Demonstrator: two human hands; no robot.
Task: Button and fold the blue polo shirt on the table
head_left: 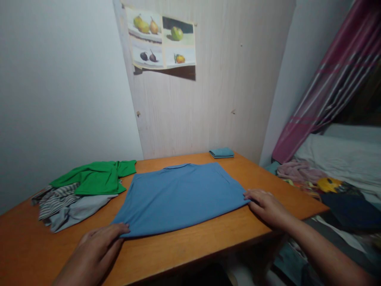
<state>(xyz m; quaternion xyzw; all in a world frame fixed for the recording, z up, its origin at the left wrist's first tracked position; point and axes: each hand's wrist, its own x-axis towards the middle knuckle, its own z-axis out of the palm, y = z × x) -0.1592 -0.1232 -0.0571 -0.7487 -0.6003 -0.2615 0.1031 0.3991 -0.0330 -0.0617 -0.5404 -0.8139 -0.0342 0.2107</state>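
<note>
A blue shirt (181, 194) lies spread flat on the wooden table (208, 242), its collar toward the wall. My left hand (99, 244) rests flat on the table, fingers stretched out, with the fingertips touching the shirt's near left corner. My right hand (264, 204) lies palm down at the shirt's near right corner, fingers extended onto the hem. Neither hand grips anything.
A pile of clothes sits at the table's left: a green shirt (95, 176) on striped and grey garments (64, 206). A small folded teal cloth (222, 152) lies by the wall. A bed with clothes and a pink striped curtain (333, 83) stands to the right.
</note>
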